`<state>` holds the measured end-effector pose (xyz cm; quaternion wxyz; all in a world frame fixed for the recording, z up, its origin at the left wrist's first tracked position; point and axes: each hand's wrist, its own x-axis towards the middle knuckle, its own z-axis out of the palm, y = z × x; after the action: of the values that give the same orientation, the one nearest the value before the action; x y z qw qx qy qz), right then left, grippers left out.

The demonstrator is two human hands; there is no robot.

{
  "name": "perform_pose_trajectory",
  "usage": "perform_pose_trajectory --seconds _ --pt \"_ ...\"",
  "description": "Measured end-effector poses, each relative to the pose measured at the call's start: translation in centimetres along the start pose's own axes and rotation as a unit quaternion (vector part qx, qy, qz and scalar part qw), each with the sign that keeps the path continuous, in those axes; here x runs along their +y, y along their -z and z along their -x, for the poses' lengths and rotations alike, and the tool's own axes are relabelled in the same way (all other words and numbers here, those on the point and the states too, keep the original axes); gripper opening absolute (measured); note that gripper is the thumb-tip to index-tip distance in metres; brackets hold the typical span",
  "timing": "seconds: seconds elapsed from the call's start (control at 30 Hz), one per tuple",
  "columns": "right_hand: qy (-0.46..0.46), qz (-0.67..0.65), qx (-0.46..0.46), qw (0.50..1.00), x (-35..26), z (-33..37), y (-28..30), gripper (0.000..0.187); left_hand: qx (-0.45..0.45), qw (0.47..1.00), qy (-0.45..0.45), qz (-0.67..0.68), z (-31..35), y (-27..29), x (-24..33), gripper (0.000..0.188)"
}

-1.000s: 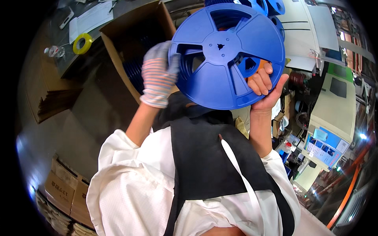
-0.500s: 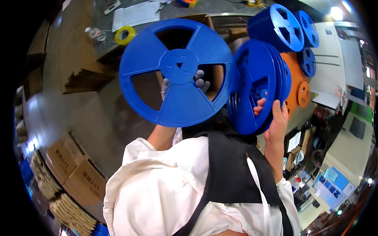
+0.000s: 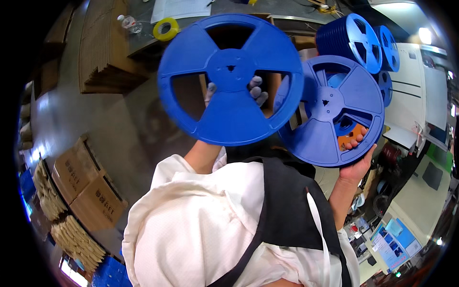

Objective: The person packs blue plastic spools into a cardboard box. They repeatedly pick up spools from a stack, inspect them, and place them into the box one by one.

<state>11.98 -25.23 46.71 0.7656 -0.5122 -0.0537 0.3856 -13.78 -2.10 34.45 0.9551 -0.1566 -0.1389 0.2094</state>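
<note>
A large blue plastic reel [image 3: 230,117] with three window-like openings faces up in front of me. My left hand [image 3: 257,92] wears grey finger coverings and holds this reel from behind. Its fingertips show through two of the openings, while the palm is hidden. Beside it on the right, a second blue reel [image 3: 321,136], lighter in the glare, is tilted toward me. My bare right hand [image 3: 357,160] grips its lower right rim, fingers curled through an opening. The left reel's edge overlaps the right one, and I cannot tell if they touch.
A row of blue reels [image 3: 334,40] stands at the back right. Behind lies the grey table [image 3: 143,7] with yellow tape [image 3: 166,29] and a plastic bottle [image 3: 130,24]. Flattened cardboard [image 3: 103,48] is stacked at the left, and closed cartons [image 3: 88,191] sit lower left.
The right-hand reel has turned from nearly edge-on to face me, and my right hand has moved right and slightly down. The left-hand reel has shifted a little right and up in view.
</note>
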Motion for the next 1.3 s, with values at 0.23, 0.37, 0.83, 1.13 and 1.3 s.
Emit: perform_pose_trajectory --seconds 0.23,0.37,0.83,1.13,1.3 --pt "0.016 -0.238 -0.092 0.967 -1.3 0.3 2.3 0.050 -0.045 0.986 -0.116 -0.108 2.9 -0.7 3.1 0.079" --pt "0.024 -0.322 -0.138 0.936 -1.0 0.1 2.7 0.044 -0.079 0.970 -0.156 -0.170 3.3 -0.6 5.6 0.076" --pt "-0.004 -0.385 -0.146 0.911 -0.6 0.4 2.0 0.040 0.029 0.949 -0.183 -0.254 3.5 -1.7 4.4 0.064" --pt "0.004 -0.382 -0.117 0.917 -1.0 -0.4 1.4 0.052 0.142 0.905 -0.185 -0.356 2.1 -1.1 3.4 0.056" --pt "0.028 -0.333 -0.102 0.937 -0.9 -0.7 0.0 0.058 0.224 0.851 -0.172 -0.442 1.2 -0.5 2.1 0.052"
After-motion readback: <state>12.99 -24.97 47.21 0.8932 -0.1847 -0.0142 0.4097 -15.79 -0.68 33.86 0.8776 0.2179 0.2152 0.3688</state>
